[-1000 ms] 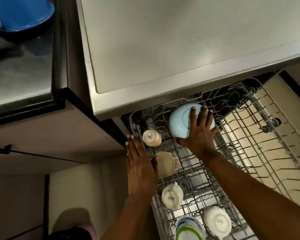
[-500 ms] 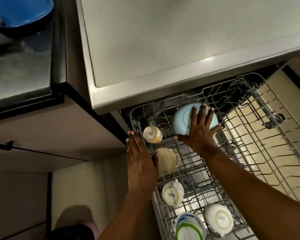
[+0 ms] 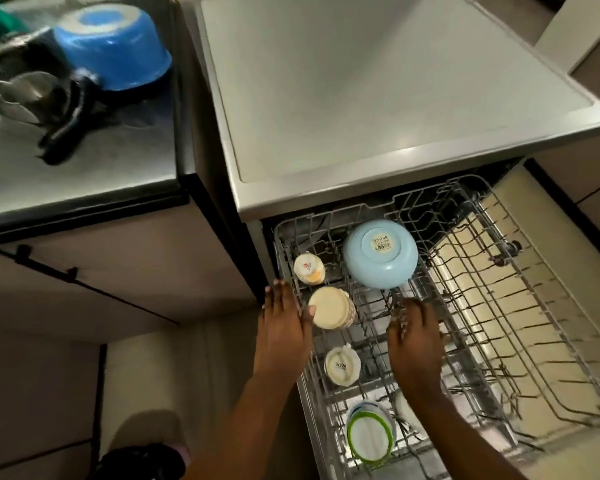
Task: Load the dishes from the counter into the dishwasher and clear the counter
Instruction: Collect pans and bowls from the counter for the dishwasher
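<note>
Risk of tipping: pale blue upturned plastic bowl [image 3: 380, 258] tilted on grey wire upper rack [image 3: 520, 306], could slide if jolted. Left hand [image 3: 283, 318] flat, fingers straight, at rack edge beside cream upturned cup [image 3: 330, 308]; right hand [image 3: 414, 336] loose, empty. Blue upturned basin [image 3: 113, 46], unloaded, on steel counter [image 3: 118, 161].

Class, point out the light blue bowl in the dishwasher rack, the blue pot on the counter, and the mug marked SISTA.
light blue bowl [image 3: 378, 259]: head view, on its upturned base.
blue pot [image 3: 113, 46]: head view, on its side wall.
SISTA mug [image 3: 341, 366]: head view, on its upturned base.
</note>
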Action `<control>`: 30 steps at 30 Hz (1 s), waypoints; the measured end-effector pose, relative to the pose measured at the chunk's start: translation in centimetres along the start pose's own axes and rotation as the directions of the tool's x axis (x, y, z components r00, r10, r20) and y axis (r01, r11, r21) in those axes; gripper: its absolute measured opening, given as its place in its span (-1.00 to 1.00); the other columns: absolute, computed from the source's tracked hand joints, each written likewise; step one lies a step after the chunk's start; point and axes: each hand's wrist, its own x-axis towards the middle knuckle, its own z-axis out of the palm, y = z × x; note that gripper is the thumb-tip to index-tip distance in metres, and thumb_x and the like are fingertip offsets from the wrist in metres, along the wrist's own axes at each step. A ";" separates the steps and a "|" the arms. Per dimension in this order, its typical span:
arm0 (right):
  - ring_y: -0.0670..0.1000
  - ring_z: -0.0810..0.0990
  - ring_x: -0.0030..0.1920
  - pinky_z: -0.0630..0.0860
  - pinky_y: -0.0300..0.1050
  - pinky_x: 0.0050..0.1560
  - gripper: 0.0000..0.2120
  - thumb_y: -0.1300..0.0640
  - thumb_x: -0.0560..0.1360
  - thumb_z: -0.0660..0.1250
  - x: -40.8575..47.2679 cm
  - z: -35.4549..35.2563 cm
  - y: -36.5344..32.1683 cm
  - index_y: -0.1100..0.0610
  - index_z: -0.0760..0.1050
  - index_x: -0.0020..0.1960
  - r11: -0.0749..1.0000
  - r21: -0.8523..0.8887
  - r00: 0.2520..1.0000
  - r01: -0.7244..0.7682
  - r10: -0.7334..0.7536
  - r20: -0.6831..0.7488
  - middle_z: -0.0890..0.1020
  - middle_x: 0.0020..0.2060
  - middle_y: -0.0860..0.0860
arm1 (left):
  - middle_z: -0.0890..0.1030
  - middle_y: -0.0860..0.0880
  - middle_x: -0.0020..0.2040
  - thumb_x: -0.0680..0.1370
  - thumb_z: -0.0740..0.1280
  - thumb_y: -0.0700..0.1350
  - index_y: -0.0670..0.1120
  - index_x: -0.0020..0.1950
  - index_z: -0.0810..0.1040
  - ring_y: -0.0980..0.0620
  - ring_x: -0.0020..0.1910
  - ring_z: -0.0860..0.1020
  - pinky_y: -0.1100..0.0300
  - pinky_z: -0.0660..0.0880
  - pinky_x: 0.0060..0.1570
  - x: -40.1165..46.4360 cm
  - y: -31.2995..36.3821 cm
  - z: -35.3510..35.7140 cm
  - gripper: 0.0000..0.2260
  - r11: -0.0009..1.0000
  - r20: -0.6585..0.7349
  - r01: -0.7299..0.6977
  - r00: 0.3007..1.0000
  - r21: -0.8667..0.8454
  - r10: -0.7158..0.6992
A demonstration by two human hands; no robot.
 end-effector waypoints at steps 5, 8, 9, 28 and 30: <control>0.24 0.52 0.10 0.51 0.20 0.02 -0.64 0.33 0.43 0.39 -5.6 -2.7 -3.6 0.15 0.50 0.20 0.997 0.041 0.997 0.070 -0.070 -0.013 0.53 0.11 0.13 | 0.38 -0.07 0.46 0.66 0.12 -0.06 -0.09 0.49 0.32 -0.07 0.45 0.32 0.08 0.22 0.43 -7.1 -3.5 -3.1 -0.61 0.988 0.077 -0.115 0.991 0.099 0.108; 0.23 0.53 0.05 0.54 0.16 -0.02 -0.67 0.31 0.42 0.42 -8.0 -4.0 -6.5 0.16 0.53 0.17 0.990 -0.009 0.989 0.144 -0.144 0.041 0.56 0.08 0.15 | 0.30 0.02 0.50 0.67 0.02 -0.03 -0.02 0.52 0.23 0.02 0.45 0.25 0.16 0.19 0.42 -10.5 -5.2 -6.6 -0.60 0.984 0.120 -0.067 0.992 0.163 0.048; 0.23 0.55 0.03 0.55 0.13 -0.05 -0.69 0.30 0.42 0.41 -8.6 -4.4 -7.5 0.17 0.55 0.15 0.983 -0.021 0.981 0.184 -0.183 0.059 0.57 0.07 0.16 | 0.30 0.02 0.50 0.67 0.01 -0.04 -0.01 0.51 0.24 0.02 0.44 0.26 0.16 0.21 0.40 -11.5 -5.7 -7.9 -0.61 0.984 0.106 -0.062 0.993 0.170 0.044; -0.05 0.65 -0.28 0.52 -0.17 -0.40 -0.67 0.08 0.18 0.43 -19.9 1.6 -35.9 -0.06 0.58 -0.05 0.570 0.222 0.500 0.791 -0.811 0.305 0.60 -0.14 -0.07 | 0.44 0.05 0.28 0.62 0.13 -0.04 -0.01 0.33 0.42 0.01 0.24 0.39 0.16 0.31 0.25 -27.5 -23.4 -31.5 -0.70 0.935 -0.505 0.325 0.836 0.145 -0.212; -0.06 0.62 -0.25 0.46 -0.20 -0.39 -0.61 0.12 0.19 0.41 -20.4 2.1 -38.8 -0.10 0.48 0.00 0.495 0.279 0.433 0.823 -0.864 0.257 0.58 -0.15 -0.08 | 0.45 0.05 0.26 0.61 0.15 -0.04 -0.01 0.30 0.43 0.01 0.21 0.41 0.16 0.34 0.21 -29.2 -25.3 -32.7 -0.72 0.917 -0.547 0.379 0.797 0.125 -0.255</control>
